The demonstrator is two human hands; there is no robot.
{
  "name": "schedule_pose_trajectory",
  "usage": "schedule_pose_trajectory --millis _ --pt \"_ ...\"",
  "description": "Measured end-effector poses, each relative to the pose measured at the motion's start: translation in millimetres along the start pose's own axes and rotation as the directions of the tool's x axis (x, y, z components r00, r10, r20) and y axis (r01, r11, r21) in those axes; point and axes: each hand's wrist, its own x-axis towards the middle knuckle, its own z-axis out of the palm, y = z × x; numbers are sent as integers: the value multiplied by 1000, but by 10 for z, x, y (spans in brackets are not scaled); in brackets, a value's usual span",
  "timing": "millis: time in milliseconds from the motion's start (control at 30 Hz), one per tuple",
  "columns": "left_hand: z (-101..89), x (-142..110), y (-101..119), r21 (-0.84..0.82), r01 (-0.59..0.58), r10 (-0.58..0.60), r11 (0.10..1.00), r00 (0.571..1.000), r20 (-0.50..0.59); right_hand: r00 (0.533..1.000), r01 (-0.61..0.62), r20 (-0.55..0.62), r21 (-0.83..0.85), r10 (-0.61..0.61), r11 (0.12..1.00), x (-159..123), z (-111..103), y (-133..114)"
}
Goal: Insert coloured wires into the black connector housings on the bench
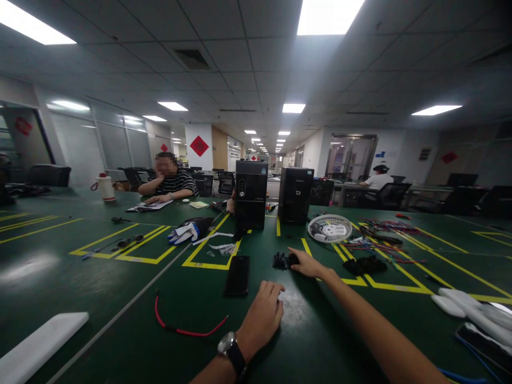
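Note:
My right hand (307, 263) reaches forward over the green table, its fingers closed around a small black plastic part (294, 260). Just left of it, nearly touching, lies another black plastic piece (280, 261) that looks like a connector block; its exact kind is too small to tell. My left hand (263, 316), with a wristwatch (227, 344) on the wrist, hovers low or rests nearer to me, fingers loosely bent and no object visible in them. Beyond it to the left lies a black smartphone (237, 276). A red wire (188, 333) curves on the table left of that hand.
Two black computer towers (251, 197) stand ahead. A white round basket (330, 228), tangled wires (394, 228) and a black cluster of parts (365, 265) lie right. Gloves (186, 233) and a bottle (106, 188) are left. A person (172, 178) sits across the table.

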Motion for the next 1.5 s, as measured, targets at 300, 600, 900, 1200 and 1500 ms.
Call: schedule_pose_trajectory --millis 300,600,900,1200,1500 --pt "8 -16 18 35 28 -29 999 999 35 998 30 62 -28 -29 999 72 -75 -172" --pt "5 -33 27 26 54 -55 998 998 33 999 11 45 -67 -8 998 97 -64 -291" --pt "-10 -46 72 -48 11 -12 999 999 -31 995 99 2 -83 -99 992 79 233 -750" --pt "44 -32 -25 -151 -14 11 988 1000 -25 972 -112 -227 -252 54 961 -271 -66 -618" --pt "17 -72 102 -187 -34 27 982 999 -36 764 -614 -470 -321 442 721 -1263 -582 217"
